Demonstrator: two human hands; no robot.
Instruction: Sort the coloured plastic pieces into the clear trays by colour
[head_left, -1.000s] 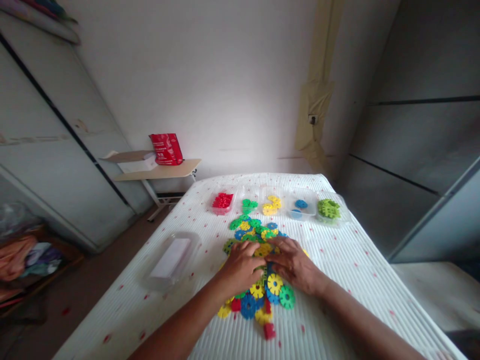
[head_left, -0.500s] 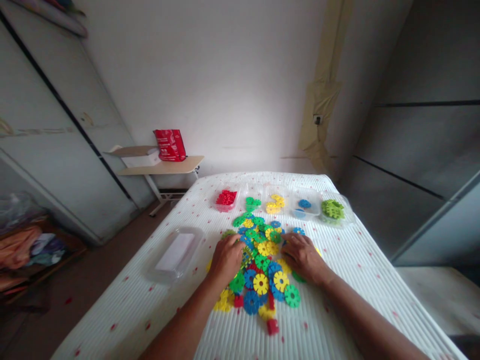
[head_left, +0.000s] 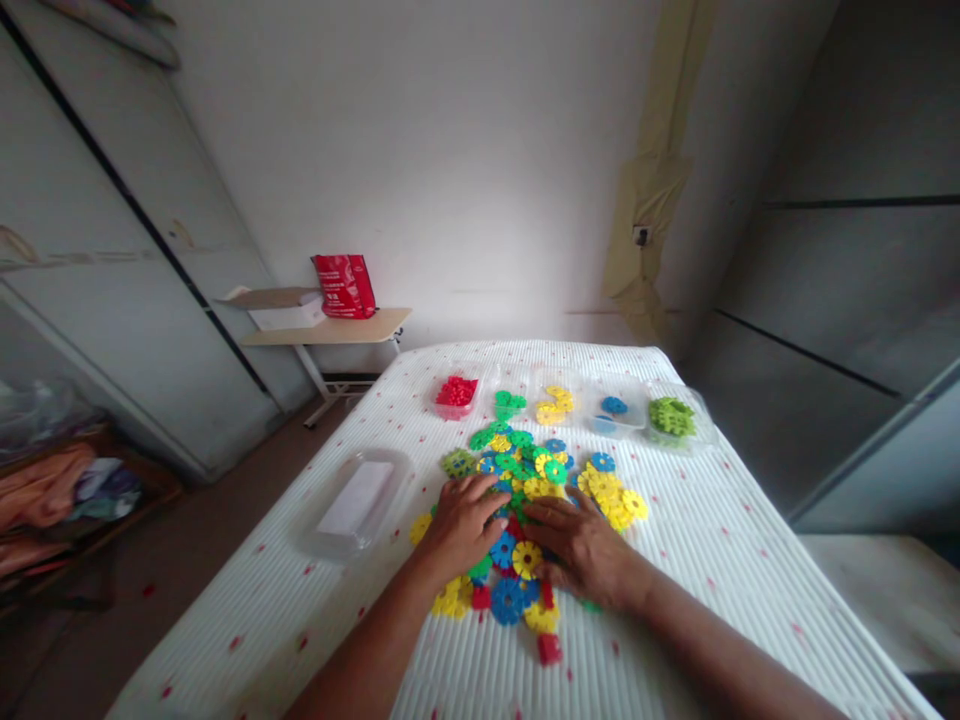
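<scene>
A heap of flat plastic gear discs point(head_left: 525, 470), yellow, green, blue and red, lies spread on the white striped bed cover point(head_left: 675, 600). My left hand point(head_left: 461, 522) rests palm down on the heap's left side, fingers stretched out. My right hand point(head_left: 581, 545) lies flat on the heap's right side, fingers spread and pointing left toward the other hand. A yellow disc point(head_left: 527, 559) and blue discs show between the two hands. One red piece point(head_left: 548, 648) sits apart, nearest me.
Clear tubs stand in a row at the far edge: red pieces point(head_left: 456, 392), green point(head_left: 508, 403), yellow point(head_left: 553, 404), blue point(head_left: 613, 408), light green point(head_left: 670, 415). A clear lidded box point(head_left: 352, 500) lies left. A side table point(head_left: 330, 330) carries a red bag point(head_left: 345, 285).
My hands spread apart across the heap, then came back together near its middle. Discs were pushed about, and a cluster of yellow ones now lies to the right.
</scene>
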